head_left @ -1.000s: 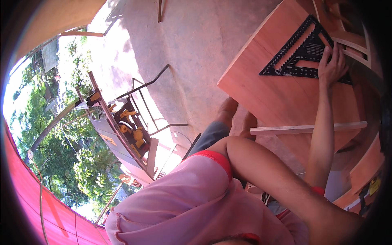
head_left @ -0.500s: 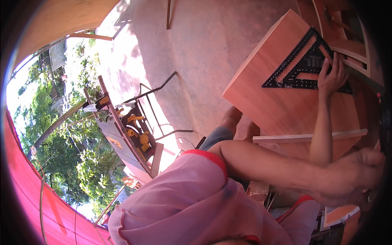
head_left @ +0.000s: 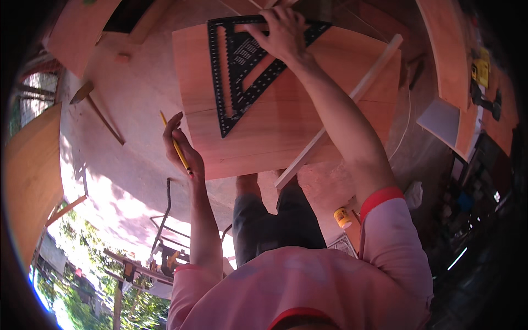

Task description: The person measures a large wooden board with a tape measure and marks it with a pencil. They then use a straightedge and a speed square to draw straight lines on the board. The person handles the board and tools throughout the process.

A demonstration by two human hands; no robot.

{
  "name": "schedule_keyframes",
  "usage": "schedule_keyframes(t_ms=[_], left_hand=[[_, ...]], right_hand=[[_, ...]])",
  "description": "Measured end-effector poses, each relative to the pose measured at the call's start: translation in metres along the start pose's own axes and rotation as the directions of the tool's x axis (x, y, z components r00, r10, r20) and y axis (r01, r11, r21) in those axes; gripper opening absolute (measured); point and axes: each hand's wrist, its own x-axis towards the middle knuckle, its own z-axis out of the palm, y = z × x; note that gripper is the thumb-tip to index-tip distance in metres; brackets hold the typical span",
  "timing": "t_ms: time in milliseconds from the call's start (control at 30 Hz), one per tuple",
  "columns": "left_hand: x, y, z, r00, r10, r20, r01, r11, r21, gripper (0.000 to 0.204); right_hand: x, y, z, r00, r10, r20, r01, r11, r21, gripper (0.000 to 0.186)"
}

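Note:
My left hand [head_left: 184, 154] is just left of a plywood panel [head_left: 242, 151], closed round a yellow pencil [head_left: 177, 147]. On the panel's far part lies a large black triangular rafter square [head_left: 240, 55], with toothed slots and rows of holes. My right hand [head_left: 283, 36] grips its far edge, fingers over the top and thumb on its face. A narrow pale wood strip [head_left: 379, 61] runs diagonally across the panel's right side, partly hidden under my right forearm. The panel lies flat in front of my legs; what supports it is hidden.
A hammer [head_left: 96, 110] lies on the floor at left, and a wood sheet [head_left: 33, 176] stands beyond it. Metal frame legs [head_left: 165, 214] rise near my left arm. A yellow container [head_left: 342, 218] sits by my right elbow; a cordless drill [head_left: 487, 102] is at far right.
The view has swung round, so panel and square now appear near the top centre. My left hand has moved from the far right to the panel's left; its pencil now shows. My right hand stays on the square.

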Motion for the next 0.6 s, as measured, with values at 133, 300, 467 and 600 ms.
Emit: schedule_keyframes(t_ms=[133,300,467,600], left_hand=[[-0.006,-0.020,0.021,0.956,0.218,0.195,-0.261,0.937,0.233,0.024],[-0.021,-0.032,0.040,0.868,0.386,0.312,-0.453,0.873,0.182,0.042],[-0.022,-0.036,0.035,0.800,0.423,0.426,-0.553,0.796,0.247,0.050],[-0.023,-0.040,0.037,0.810,0.415,0.414,-0.536,0.809,0.239,0.047]], right_hand=[[0.008,0.003,0.002,0.992,0.078,0.097,-0.083,0.995,0.054,0.055],[0.009,0.007,0.003,0.989,0.092,0.117,-0.105,0.988,0.113,0.055],[0.010,0.008,0.002,0.981,0.104,0.161,-0.121,0.987,0.101,0.055],[0.011,0.007,0.000,0.973,0.122,0.194,-0.146,0.983,0.112,0.054]])
